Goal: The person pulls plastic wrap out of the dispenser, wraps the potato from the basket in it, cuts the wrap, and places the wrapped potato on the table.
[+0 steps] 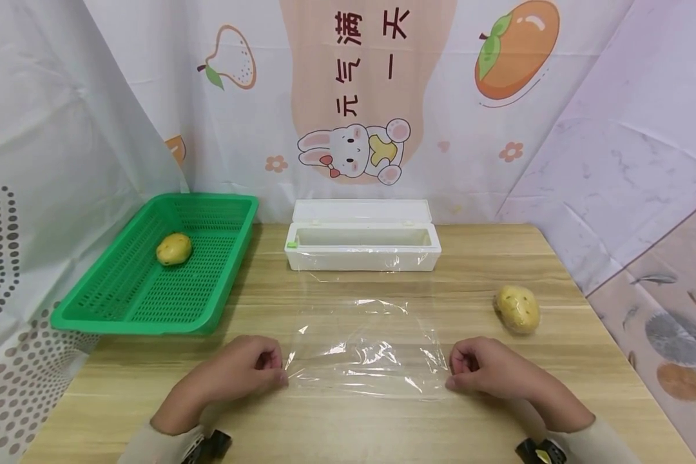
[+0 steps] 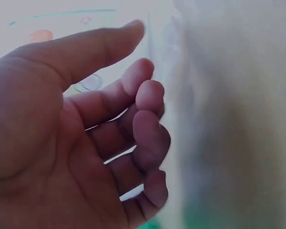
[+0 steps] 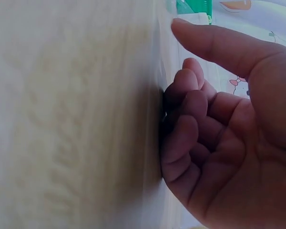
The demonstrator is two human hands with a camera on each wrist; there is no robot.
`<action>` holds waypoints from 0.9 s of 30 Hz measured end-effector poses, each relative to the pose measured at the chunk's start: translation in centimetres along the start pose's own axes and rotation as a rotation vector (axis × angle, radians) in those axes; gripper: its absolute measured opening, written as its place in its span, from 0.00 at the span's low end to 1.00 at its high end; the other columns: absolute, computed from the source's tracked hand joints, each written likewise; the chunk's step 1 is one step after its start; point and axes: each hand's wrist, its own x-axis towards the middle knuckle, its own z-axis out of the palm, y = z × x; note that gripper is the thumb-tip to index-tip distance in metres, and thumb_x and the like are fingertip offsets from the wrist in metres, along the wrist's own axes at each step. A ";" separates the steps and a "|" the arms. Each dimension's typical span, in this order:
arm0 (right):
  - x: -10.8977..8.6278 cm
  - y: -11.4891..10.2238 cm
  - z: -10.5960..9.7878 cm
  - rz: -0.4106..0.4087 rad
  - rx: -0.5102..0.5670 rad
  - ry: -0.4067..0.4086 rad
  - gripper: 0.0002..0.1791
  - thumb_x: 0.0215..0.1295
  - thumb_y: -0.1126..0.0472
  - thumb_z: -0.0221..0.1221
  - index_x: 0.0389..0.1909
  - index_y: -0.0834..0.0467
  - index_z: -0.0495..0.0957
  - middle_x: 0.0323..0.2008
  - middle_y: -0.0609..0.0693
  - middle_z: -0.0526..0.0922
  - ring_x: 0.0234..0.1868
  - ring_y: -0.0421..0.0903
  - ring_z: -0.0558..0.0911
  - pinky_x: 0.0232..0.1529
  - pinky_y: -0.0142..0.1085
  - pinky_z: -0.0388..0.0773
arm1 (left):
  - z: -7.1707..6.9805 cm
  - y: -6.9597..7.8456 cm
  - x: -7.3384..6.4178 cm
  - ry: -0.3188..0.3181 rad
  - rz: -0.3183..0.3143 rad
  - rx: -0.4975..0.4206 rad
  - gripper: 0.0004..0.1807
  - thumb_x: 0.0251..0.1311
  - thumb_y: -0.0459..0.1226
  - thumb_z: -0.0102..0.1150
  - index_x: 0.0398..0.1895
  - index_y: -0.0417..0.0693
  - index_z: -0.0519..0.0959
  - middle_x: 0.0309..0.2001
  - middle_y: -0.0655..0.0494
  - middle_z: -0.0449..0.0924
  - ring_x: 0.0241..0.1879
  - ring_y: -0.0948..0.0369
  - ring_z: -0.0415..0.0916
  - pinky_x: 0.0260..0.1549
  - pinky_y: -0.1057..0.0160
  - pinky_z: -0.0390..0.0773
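Observation:
A sheet of clear cling film (image 1: 365,348) stretches over the wooden table from a white cling film box (image 1: 362,258) with its lid raised. My left hand (image 1: 238,370) is at the film's near left corner, its thumb tip beside the edge. At the near right corner is my right hand (image 1: 493,370), thumb tip at the film. In the left wrist view, the left hand's fingers (image 2: 150,138) bend loosely and the thumb stands apart from them. The right wrist view shows the right hand's fingers (image 3: 181,148) curled near the tabletop, with a gap below the thumb.
A green plastic basket (image 1: 220,283) stands at the left with a potato (image 1: 174,249) in it. Another potato (image 1: 518,309), shiny as if wrapped in film, lies on the table (image 1: 348,432) at the right. A printed curtain (image 1: 232,129) hangs behind.

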 end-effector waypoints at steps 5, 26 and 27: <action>0.2 -0.1 0.0 0.015 -0.031 0.025 0.17 0.52 0.46 0.69 0.23 0.49 0.72 0.17 0.40 0.72 0.19 0.33 0.71 0.20 0.29 0.70 | -3.3 1.6 0.3 0.173 0.067 0.028 0.05 0.58 0.44 0.64 0.28 0.62 0.77 0.26 0.68 0.76 0.29 0.67 0.73 0.28 0.68 0.75; 0.4 0.0 0.3 0.035 -0.107 0.077 0.21 0.52 0.39 0.66 0.17 0.47 0.70 0.15 0.37 0.68 0.19 0.32 0.68 0.21 0.29 0.67 | -23.1 0.0 4.7 0.280 -0.292 0.318 0.34 0.58 0.57 0.58 0.53 0.36 0.71 0.53 0.35 0.71 0.51 0.43 0.69 0.46 0.43 0.71; 0.4 0.0 0.3 0.029 -0.107 0.081 0.20 0.52 0.39 0.66 0.18 0.47 0.70 0.15 0.37 0.68 0.19 0.32 0.68 0.21 0.29 0.67 | -23.4 -0.7 4.9 0.280 -0.300 0.310 0.34 0.58 0.56 0.58 0.54 0.36 0.71 0.53 0.35 0.71 0.51 0.42 0.69 0.46 0.42 0.71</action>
